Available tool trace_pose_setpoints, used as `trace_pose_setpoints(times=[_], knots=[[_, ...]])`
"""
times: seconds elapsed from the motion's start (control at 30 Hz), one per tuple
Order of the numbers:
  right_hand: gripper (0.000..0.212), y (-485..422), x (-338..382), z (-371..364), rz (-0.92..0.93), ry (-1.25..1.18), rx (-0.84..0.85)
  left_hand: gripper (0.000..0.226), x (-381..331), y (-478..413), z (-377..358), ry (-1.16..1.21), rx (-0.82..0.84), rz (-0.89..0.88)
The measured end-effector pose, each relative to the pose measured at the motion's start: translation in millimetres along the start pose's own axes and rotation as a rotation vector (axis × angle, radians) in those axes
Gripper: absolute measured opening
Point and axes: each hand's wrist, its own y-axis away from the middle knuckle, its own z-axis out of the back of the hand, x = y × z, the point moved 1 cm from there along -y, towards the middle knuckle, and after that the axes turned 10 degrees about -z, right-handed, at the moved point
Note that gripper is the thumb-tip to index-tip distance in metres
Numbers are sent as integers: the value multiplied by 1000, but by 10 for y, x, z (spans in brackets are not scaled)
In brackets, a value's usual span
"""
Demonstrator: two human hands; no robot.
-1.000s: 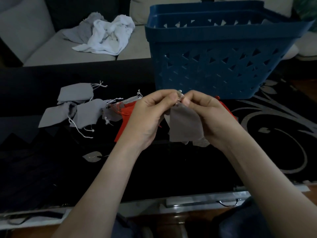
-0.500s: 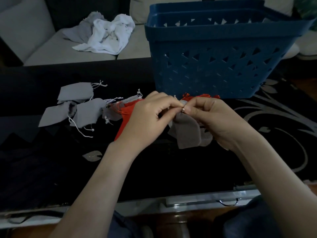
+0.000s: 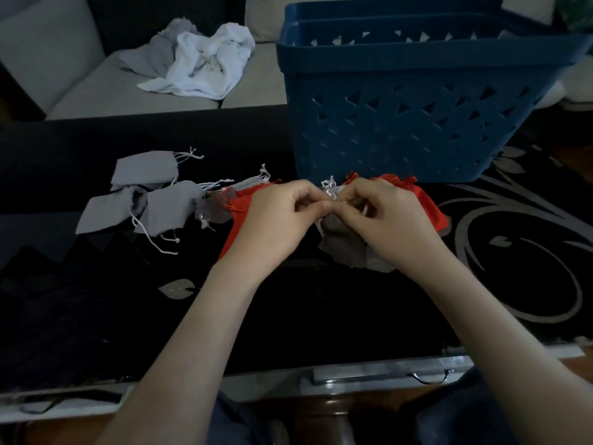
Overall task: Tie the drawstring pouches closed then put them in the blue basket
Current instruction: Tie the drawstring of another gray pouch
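Note:
A grey drawstring pouch hangs between my hands just above the black table. My left hand and my right hand meet at its neck, fingertips pinching the white drawstring. Red pouches lie under and behind my hands. Several grey pouches with loose white cords lie to the left. The blue basket stands right behind my hands; its inside is mostly hidden.
The black table has a silver swirl pattern on the right. Behind it, a light sofa carries a crumpled white and grey cloth. A metal edge with a handle runs along the table's near side.
My hands and the grey pouch have dropped lower toward the table and come closer together at the pouch's neck. The pouch now bunches under my right hand.

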Motion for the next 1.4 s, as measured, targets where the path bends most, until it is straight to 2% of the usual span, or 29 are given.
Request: trace_pose_setpoints(times=[0.13, 0.27, 0.47, 0.6, 0.8, 0.9, 1.17, 1.4], knots=[[9, 1, 27, -18, -24, -46, 33, 5, -3, 15, -3, -55, 23, 10], [16, 3, 41, -54, -74, -40, 40, 8, -32, 10, -38, -209, 39, -47], [9, -3, 27, -99, -129, 7, -21, 9, -53, -2, -145, -349, 92, -93], [10, -4, 56, -99, -140, -45, -11, 5, -48, 9, -162, -403, 59, -119], [19, -11, 86, -38, -191, -317, 71, 6, -48, 40, -87, -276, -77, -198], [21, -4, 110, -25, -147, -331, 145, 5, -74, 56, -79, -198, -119, -219], [9, -21, 78, 40, -138, -408, 79, 6, -93, 88, -61, -141, -110, -212], [13, 2, 72, 29, -120, -374, 13, 7, -92, 95, -93, -147, -129, -213]])
